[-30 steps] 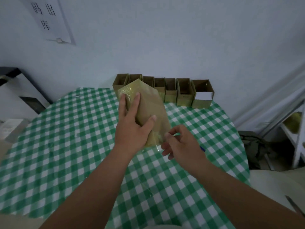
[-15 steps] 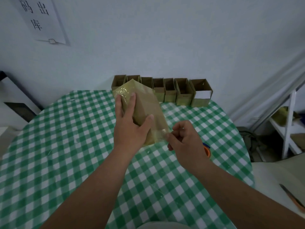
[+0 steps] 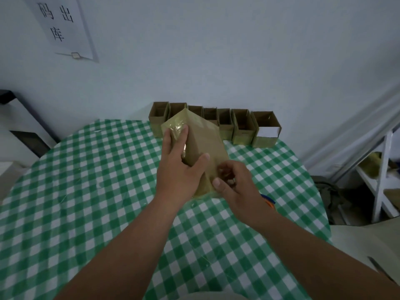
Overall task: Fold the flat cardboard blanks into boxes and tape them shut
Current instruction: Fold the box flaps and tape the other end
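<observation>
A pale wall [image 3: 216,50] fills the upper half of the view, with a white paper sign [image 3: 65,27] bearing dark characters fixed to it at upper left. Below it a round bench [image 3: 75,191] spreads across the lower frame under a green-and-white checked cloth. At far right a white shelf unit [image 3: 381,180] stands on the floor, well apart from the work. Along the back edge of the bench, against the wall, a row of finished boxes [image 3: 242,126] stands upright with open tops, packed side by side; the rightmost one carries a white label on its front. In front of that row, over the middle of the bench, the person holds a folded cardboard box [image 3: 203,144] tilted, its far end raised toward the row and its near end low by the cloth; glossy clear tape shows on its upper left face. The left hand [image 3: 179,169] grips the box from its left side, fingers laid up along the taped face and the thumb curled onto the top panel. The right hand [image 3: 238,187] is at the near right corner of the box, its fingers curled and its thumb pressed at the lower edge; whether it pinches tape or the cardboard itself I cannot tell. Just behind the right wrist an orange and blue object [image 3: 268,201] peeks out on the cloth, mostly hidden.
</observation>
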